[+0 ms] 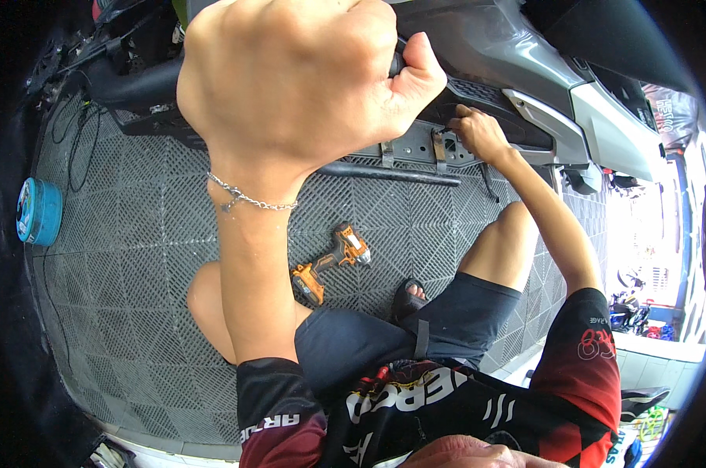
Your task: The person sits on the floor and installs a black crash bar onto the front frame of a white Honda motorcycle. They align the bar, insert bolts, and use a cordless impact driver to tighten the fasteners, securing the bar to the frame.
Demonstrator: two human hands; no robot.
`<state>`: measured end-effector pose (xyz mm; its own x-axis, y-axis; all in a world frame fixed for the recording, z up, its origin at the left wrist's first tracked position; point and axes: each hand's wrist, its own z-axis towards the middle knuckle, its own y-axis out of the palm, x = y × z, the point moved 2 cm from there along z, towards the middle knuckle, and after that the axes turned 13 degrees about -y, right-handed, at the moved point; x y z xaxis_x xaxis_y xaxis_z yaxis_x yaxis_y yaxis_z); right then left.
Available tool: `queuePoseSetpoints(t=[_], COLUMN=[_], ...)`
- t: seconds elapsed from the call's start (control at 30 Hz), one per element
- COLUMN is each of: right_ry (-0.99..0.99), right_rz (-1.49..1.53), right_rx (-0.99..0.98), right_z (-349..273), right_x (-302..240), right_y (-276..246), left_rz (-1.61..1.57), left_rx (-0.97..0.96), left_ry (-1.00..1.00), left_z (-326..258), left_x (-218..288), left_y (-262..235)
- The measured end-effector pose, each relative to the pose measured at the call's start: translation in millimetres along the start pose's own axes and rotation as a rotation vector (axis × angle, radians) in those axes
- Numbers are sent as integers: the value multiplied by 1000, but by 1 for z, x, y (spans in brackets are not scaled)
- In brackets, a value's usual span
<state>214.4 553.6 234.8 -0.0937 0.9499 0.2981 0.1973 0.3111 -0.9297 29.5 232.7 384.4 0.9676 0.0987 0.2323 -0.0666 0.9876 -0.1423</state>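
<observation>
My left hand [290, 86] is raised large in the foreground, its fingers curled and its thumb bent out to the right. A bit of something dark shows between thumb and fingers; the hand hides the rest. Farther right, my right hand [479, 134] has its fingers pinched together at the lower side of a scooter-like vehicle with silver body panels [493, 47]. Whatever those fingertips hold is too small to make out. Just beside them, a grey metal rail with holes [415, 148] runs along the vehicle's underside, with upright metal tabs on it.
An orange and black cordless impact driver [333, 261] lies on the grey ribbed floor tiles [150, 257] between my legs. A black bar [392, 173] extends below the rail. At far left stands a blue round tub [40, 211], with a thin black cable [76, 156] nearby.
</observation>
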Motion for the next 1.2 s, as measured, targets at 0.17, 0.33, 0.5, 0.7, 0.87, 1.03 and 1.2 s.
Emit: queuePoseSetpoints(t=[0.17,0.33,0.5,0.7,0.87,1.03,1.2], right_ry=[-294,-239,102,-9,-5,129,232], right_rz=[-88,-35,118,303,238,87,62], right_rx=[-1,-210,-226,-234,-200,-230,-215], right_z=[6,30,44,21,11,17,20], right_x=[10,10,24,16,18,9,8], right_y=[2,1,17,-25,-34,-29,-22], left_rz=[28,-97,-123,4,-104,-143,-139], left_rx=[-104,46,145,43,51,62,125], left_ry=[-41,-25,-38,-184,-167,-125,-124], left_z=[4,3,-2,-9,-5,-4,-2], left_x=[5,4,2,2,2,-1,5], left_y=[-4,-4,10,-4,-6,2,1])
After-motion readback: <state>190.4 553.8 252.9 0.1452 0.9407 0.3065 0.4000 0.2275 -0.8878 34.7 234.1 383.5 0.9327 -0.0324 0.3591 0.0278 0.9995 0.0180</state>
